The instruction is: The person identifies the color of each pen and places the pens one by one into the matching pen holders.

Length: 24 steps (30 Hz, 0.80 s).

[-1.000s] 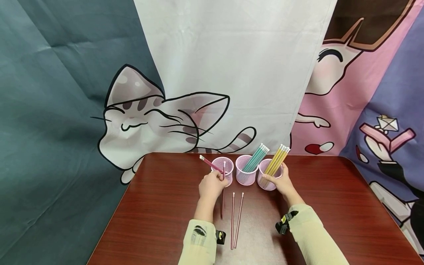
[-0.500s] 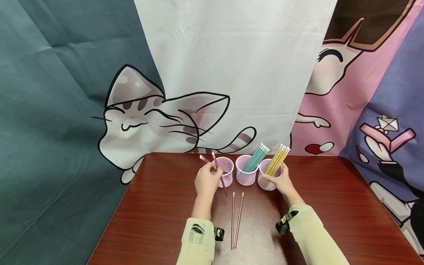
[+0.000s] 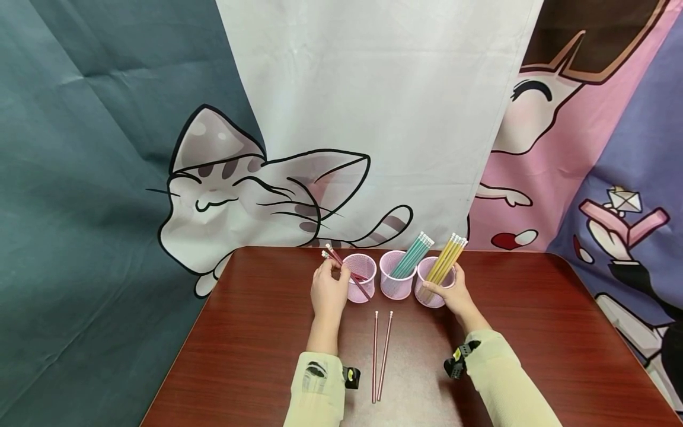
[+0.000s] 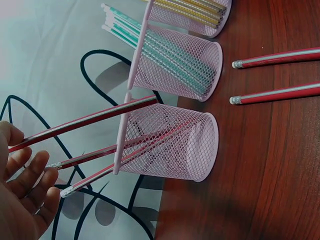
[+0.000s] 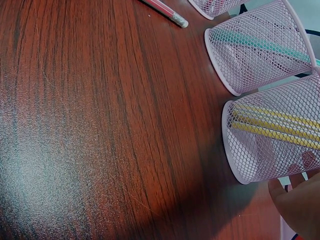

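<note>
My left hand (image 3: 328, 293) pinches a red pencil (image 4: 82, 122), slanted with its eraser end up, over the left pink mesh cup (image 4: 202, 150). Its lower end is by that cup's rim; whether inside the wall I cannot tell. Two red pencils (image 4: 90, 159) lean in this cup, erasers outward, close to my left fingers. My right hand (image 3: 456, 298) grips the right pink mesh cup (image 5: 250, 150), thumb at the near side; some fingers are hidden behind it. Several yellow pencils (image 3: 448, 258) stand tilted in that cup.
Between them stands a middle pink mesh cup (image 3: 392, 289) with several teal pencils (image 3: 412, 258). Two red pencils (image 3: 374, 362) lie on the brown table (image 3: 256, 356), in front of the cups. A printed cloth (image 3: 416, 118) hangs behind the table's back edge.
My left hand has moved up and slightly left with the red pencil, which has tilted from near vertical to slanting over the left cup. My right hand stays on its cup.
</note>
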Each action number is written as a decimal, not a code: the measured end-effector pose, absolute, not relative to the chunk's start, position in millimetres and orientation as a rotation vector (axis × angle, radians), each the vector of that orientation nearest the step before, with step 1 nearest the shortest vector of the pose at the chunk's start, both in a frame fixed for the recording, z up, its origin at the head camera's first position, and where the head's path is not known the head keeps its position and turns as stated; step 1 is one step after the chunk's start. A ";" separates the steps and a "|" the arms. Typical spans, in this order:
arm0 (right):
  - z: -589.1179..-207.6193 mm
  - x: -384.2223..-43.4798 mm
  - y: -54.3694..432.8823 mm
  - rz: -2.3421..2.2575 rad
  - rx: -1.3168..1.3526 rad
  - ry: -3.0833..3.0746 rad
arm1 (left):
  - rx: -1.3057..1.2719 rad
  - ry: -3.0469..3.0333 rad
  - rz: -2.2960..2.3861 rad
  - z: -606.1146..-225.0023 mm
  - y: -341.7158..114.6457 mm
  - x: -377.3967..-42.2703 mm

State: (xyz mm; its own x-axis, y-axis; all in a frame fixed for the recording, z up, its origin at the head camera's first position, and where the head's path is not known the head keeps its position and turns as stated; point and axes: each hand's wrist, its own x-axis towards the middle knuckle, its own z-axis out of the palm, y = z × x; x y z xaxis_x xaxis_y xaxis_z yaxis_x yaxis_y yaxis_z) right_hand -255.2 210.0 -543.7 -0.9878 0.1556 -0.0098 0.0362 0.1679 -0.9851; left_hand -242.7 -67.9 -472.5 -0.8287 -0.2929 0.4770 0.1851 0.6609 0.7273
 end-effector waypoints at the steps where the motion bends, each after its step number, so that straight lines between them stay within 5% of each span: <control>1: -544.0 -255.1 210.1 1.958 -0.191 -2.330 | 0.089 -2.291 -1.113 -472.7 -68.1 -242.9; 24: -536.4 -253.9 209.8 2.043 -0.222 -2.304 | 0.170 -1.958 -1.703 -477.4 -74.9 -247.4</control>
State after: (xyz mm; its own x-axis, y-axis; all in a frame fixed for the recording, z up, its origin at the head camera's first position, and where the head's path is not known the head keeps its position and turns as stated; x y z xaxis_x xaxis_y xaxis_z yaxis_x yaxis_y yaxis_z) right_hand -253.9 209.8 -536.4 -0.9882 0.1432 -0.0549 0.0717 0.1146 -0.9908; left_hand -247.4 -74.9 -477.4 -0.8493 -0.4285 0.3084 0.2460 0.1956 0.9493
